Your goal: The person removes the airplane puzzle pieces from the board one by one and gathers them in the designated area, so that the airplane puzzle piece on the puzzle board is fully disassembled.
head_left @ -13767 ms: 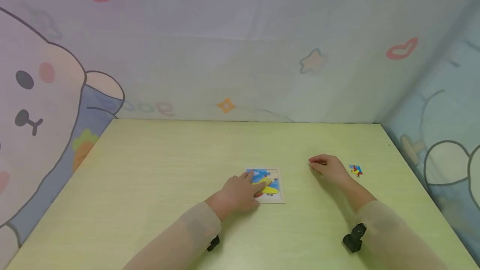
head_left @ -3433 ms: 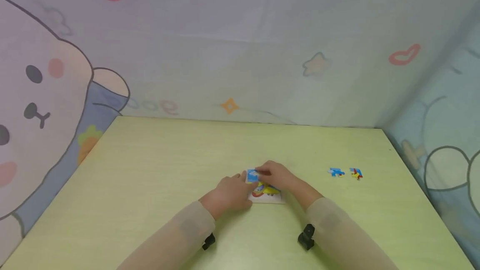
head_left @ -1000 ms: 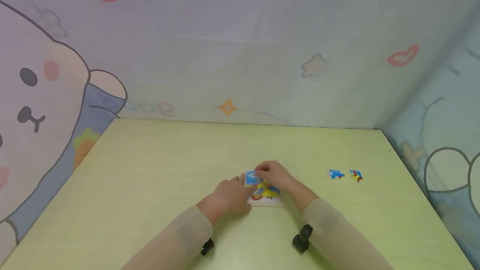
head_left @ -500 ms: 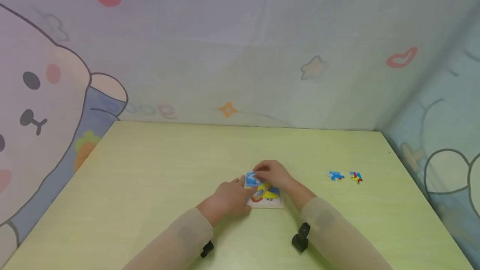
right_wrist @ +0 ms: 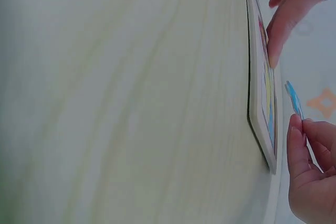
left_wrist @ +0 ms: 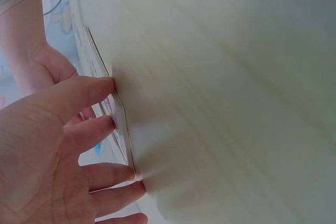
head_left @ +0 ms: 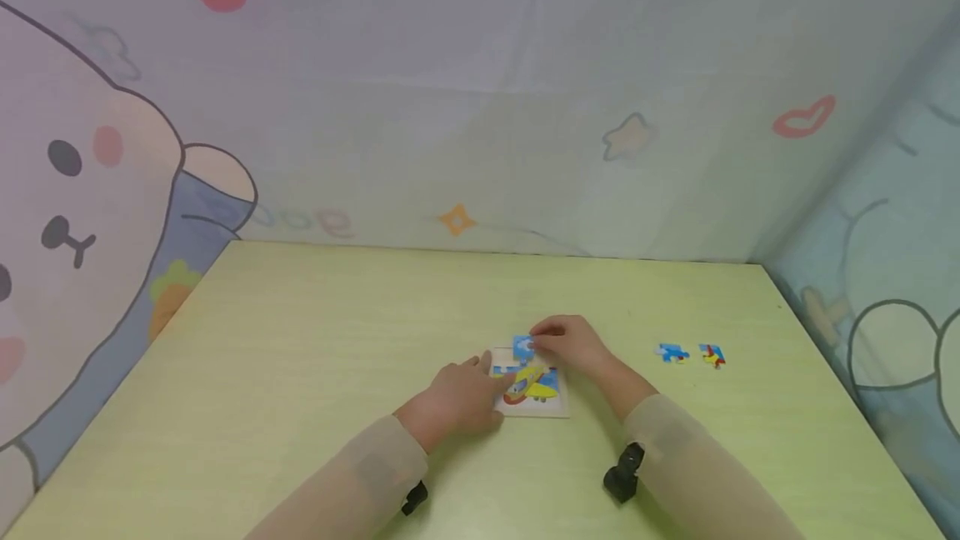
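So the blue-and-white jigsaw piece [head_left: 522,347] has been shifted toward 2 o'clock since half a second ago, now pinched snugly in the right hand [head_left: 576,345] at the airplane puzzle board's [head_left: 542,411] 12 o'clock edge. The board's 9 o'clock side is touched by the left hand [head_left: 461,397], fingers spread, nothing gripped. Two loose jigsaw pieces [head_left: 674,353] are parked around 3 o'clock.

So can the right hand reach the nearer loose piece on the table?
Probably yes: nothing visible lies between the right hand and the nearer loose piece, though that hand pinches another piece.
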`<state>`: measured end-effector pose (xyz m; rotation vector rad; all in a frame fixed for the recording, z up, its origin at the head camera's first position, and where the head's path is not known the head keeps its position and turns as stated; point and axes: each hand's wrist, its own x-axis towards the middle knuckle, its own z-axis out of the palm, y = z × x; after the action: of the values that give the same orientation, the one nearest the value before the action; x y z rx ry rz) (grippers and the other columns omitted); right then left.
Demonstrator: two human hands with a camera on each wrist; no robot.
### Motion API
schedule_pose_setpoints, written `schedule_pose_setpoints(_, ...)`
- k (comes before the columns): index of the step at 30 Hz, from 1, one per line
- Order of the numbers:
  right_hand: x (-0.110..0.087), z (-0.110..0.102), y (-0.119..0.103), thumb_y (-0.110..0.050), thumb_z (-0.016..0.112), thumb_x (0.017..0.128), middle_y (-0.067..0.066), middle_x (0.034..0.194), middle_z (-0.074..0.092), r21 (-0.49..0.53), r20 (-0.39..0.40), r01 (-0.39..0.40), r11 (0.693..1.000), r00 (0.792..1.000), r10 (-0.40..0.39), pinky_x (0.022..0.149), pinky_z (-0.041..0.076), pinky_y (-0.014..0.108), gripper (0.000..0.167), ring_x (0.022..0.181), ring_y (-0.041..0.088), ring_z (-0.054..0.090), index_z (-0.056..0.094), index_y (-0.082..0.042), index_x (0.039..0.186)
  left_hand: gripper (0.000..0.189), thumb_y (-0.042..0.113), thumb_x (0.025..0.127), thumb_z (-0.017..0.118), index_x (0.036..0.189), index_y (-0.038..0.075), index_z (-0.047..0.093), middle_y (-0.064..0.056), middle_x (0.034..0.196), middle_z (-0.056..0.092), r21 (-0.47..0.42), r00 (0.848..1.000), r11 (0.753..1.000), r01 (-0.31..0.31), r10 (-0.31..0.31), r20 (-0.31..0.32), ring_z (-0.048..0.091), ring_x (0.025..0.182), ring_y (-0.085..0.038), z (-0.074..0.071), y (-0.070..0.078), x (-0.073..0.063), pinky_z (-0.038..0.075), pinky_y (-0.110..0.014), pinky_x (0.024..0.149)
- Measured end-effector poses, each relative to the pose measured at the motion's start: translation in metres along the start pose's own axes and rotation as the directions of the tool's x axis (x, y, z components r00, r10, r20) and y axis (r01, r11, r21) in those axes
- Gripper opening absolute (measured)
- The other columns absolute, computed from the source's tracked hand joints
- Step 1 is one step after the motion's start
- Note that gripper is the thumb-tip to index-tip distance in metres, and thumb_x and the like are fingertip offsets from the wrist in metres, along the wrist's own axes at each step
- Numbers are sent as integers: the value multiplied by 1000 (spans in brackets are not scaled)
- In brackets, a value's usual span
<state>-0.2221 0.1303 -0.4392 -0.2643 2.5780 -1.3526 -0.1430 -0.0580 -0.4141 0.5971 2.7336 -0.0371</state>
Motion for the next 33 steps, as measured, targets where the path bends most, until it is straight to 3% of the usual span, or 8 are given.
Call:
schedule_pose_setpoints(17,-11,-29,20,-16,65,88,11,104,65,-9,-26,3,1000,1000,-3,81,49,33,23,97,24,58,68,0,103,56,39,88,56,142,31,41,-13,148,31,32,1000,999,-14,15,-4,34,133,-30,2,-2,-2,38,-46,97)
schedule_pose_setpoints(25,-15,-46,30,-16,62,90,12,107,63,58,-12,-57,997,998,58,80,50,31,27,92,18,59,65,3,110,56,41,88,55,142,31,41,-13,147,33,48,999,998,-26,27,-17,35,132,-29,3,-2,0,40,-45,95)
schedule_pose_setpoints(33,-21,-65,37,-10,61,90,15,104,64,142,-24,-51,988,998,55,82,50,30,29,92,19,63,61,10,111,55,39,89,55,142,31,41,-13,148,32,31,1000,999,-22,22,-13,34,133,-29,-2,-2,-4,39,-43,96)
